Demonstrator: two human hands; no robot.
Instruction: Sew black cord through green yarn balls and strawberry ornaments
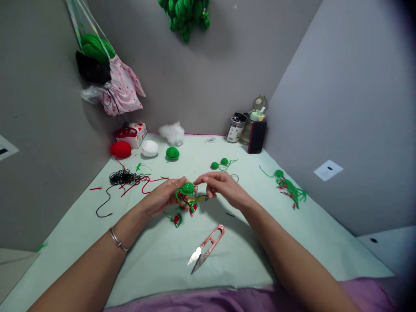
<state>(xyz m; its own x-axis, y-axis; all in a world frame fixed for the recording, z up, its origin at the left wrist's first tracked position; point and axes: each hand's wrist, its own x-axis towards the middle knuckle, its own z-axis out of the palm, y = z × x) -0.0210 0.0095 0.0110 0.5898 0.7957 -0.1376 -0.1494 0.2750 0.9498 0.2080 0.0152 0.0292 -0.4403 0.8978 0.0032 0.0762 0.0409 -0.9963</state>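
Note:
My left hand (165, 194) is closed around a small green crocheted piece (187, 188), holding it up over the middle of the table. The fingers of my right hand (224, 185) are bent together at the right side of that piece. What they pinch is too small to make out. A black strand (206, 198) curls just below them, beside a thin yellow object (196, 199). Small red, white and green crocheted pieces (177, 219) show beneath my left hand. Thread snips (208, 247) with a copper-coloured handle lie nearer to me, blades apart.
Left lie tangled black yarn (124, 177) and red strands. Behind are red (121, 149), white (150, 148) and green (172, 154) yarn balls and white stuffing (173, 133). Green balls (215, 165) and green strands (294, 188) lie right. A phone (257, 137) leans at the back.

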